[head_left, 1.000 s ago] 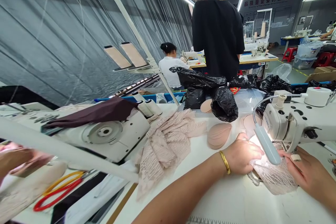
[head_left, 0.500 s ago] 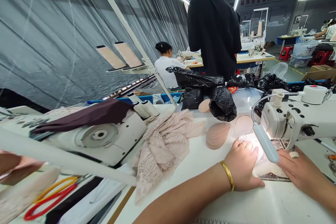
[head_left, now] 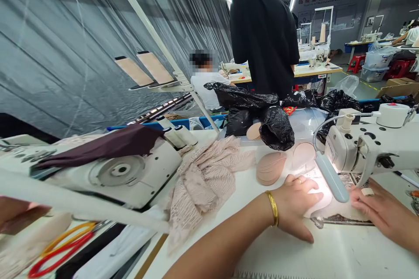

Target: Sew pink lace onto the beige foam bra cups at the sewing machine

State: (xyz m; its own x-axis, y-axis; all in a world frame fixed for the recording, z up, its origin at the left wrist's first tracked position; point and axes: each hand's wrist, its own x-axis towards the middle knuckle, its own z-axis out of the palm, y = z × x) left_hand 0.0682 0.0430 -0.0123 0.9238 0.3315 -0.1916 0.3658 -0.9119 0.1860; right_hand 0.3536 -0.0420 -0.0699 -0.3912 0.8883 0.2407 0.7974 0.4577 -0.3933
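At the table's near left corner lie red and yellow scissors (head_left: 62, 250), and behind them stands a white sewing machine (head_left: 121, 174) with a dark maroon cloth (head_left: 108, 144) draped over its top. Thread cones (head_left: 178, 136) lie just beside it toward the far edge. A heap of pale pink lace fabric (head_left: 204, 178) spreads across the middle of the table (head_left: 288, 257). Further right, padded cups (head_left: 271, 167) sit near black plastic bags (head_left: 276, 128) at the far edge.

The left hand (head_left: 294, 205), with a gold bangle (head_left: 272, 208) on its wrist, lies flat on a pale fabric piece (head_left: 340, 209), its grip open and fingers spread, pressing the fabric down. This fabric piece lies under the lamp (head_left: 331, 176) of a second sewing machine (head_left: 369, 146) at the table's right edge. The right hand (head_left: 381, 211) rests flat on the same piece from the other side, its grip open too, pinching nothing.
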